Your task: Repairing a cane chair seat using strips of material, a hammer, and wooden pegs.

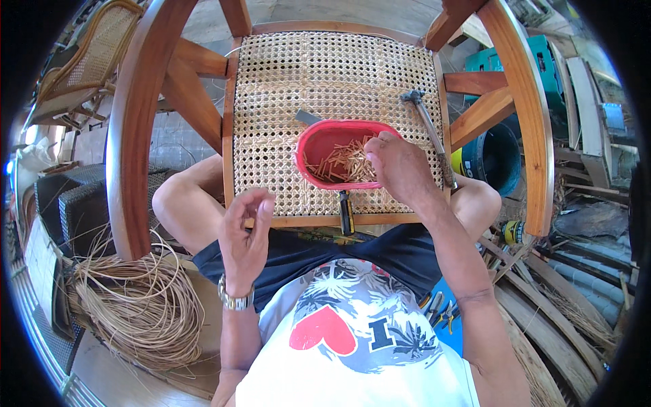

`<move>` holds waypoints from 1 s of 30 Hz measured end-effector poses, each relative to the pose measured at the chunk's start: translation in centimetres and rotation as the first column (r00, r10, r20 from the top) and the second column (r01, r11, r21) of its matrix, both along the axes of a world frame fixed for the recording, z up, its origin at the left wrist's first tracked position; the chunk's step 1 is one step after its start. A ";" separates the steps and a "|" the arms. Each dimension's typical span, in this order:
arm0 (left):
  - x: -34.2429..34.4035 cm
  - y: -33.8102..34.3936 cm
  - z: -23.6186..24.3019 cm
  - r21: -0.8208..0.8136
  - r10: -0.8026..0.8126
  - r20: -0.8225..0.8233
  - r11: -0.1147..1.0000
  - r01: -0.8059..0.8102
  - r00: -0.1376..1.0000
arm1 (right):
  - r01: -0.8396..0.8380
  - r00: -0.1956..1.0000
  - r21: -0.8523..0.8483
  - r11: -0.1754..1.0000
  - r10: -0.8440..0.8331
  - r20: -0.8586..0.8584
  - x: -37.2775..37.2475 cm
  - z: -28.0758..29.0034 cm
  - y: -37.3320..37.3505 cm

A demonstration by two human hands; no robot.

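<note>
A cane chair seat is in front of me, bearing a red oval container of short rattan pieces. My right hand reaches over its right side, fingertips pinched at the pieces; what they hold is hidden. My left hand hovers by the seat's front-left edge, fingers loosely curved and apart, holding nothing. A hammer lies along the seat's right side. A flat metal blade shows behind the container and a yellow-and-black handle below it.
Wooden frame pieces rise either side. A coil of rattan lies lower left, near another cane chair. At right are a green crate, a bucket, planks and pliers.
</note>
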State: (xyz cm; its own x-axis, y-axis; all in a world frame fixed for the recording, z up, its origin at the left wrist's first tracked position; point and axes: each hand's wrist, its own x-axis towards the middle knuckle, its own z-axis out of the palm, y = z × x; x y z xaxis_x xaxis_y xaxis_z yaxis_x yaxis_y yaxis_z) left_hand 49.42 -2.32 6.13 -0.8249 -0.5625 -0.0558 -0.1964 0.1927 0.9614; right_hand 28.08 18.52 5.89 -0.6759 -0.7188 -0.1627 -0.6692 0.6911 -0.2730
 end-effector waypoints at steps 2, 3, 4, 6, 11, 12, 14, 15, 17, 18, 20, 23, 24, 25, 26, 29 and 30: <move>1.6 -0.1 0.0 0.020 -0.007 -0.002 1.000 0.007 1.000 | -0.018 1.000 0.059 0.998 0.018 0.009 0.0 0.1 -0.9; 2.3 -0.2 0.1 0.031 -0.023 0.004 0.999 0.023 1.000 | -0.020 1.000 0.087 0.996 0.020 -0.005 0.0 -0.2 -1.2; 3.0 -0.3 0.0 0.041 -0.022 0.024 0.999 0.021 0.999 | -0.020 1.000 0.115 0.993 0.022 -0.019 -0.1 -0.5 -1.5; 3.9 -0.7 -0.7 0.038 -0.012 0.026 0.999 0.011 1.000 | -0.021 0.999 0.058 0.998 0.023 -0.027 -0.2 -1.1 -1.8; 5.0 -1.4 -1.8 0.034 0.019 0.032 0.999 -0.020 0.999 | -0.067 0.997 -0.070 0.995 0.064 -0.048 -0.1 -1.0 -2.1; 5.1 -1.5 -1.8 0.047 0.019 0.039 0.999 -0.021 0.999 | -0.076 0.996 -0.042 0.996 0.074 -0.047 0.0 -1.3 -2.0; 5.1 -1.7 -1.9 0.061 0.021 0.045 0.998 -0.024 0.999 | -0.085 0.995 -0.012 0.996 0.084 -0.047 0.0 -1.5 -2.0; 5.2 -1.7 -2.0 0.055 0.019 0.051 0.998 -0.021 0.999 | -0.090 0.994 -0.037 0.995 0.088 -0.060 0.0 -1.7 -2.0; 5.1 -1.8 -2.0 0.048 0.019 0.060 0.999 -0.022 0.998 | -0.098 0.993 -0.064 0.993 0.093 -0.072 0.1 -1.8 -2.1; 5.1 -1.9 -1.9 0.033 0.009 0.067 0.999 -0.011 0.998 | -0.104 0.990 -0.087 0.991 0.095 -0.100 0.1 -1.7 -2.1; 5.0 -1.9 -1.9 0.016 0.000 0.077 1.000 -0.001 0.997 | -0.111 0.987 -0.112 0.988 0.096 -0.125 0.3 -1.6 -2.2; 4.7 -1.8 -1.8 0.001 -0.014 0.069 1.000 0.014 0.998 | -0.100 0.989 -0.025 0.995 0.097 -0.111 0.4 -1.5 -2.4; 4.7 -1.7 -1.7 0.006 -0.017 0.074 1.000 0.016 0.997 | -0.171 0.979 -0.089 0.981 0.159 -0.124 0.5 -1.5 -2.5; 4.7 -1.6 -1.6 0.011 -0.020 0.079 1.000 0.019 0.997 | -0.240 0.965 -0.153 0.959 0.219 -0.142 0.5 -1.6 -2.6; 4.7 -1.5 -1.7 0.009 -0.020 0.082 1.000 0.020 0.996 | -0.239 0.966 -0.155 0.958 0.219 -0.140 0.5 -1.7 -2.8; 4.4 -1.5 -1.8 0.000 -0.039 0.095 0.999 0.039 0.995 | -0.337 0.936 -0.136 0.932 0.315 -0.158 0.0 -2.2 -3.9; 4.3 -1.4 -1.7 -0.009 -0.045 0.097 0.999 0.046 0.994 | -0.358 0.928 -0.127 0.925 0.337 -0.159 -0.2 -2.5 -4.2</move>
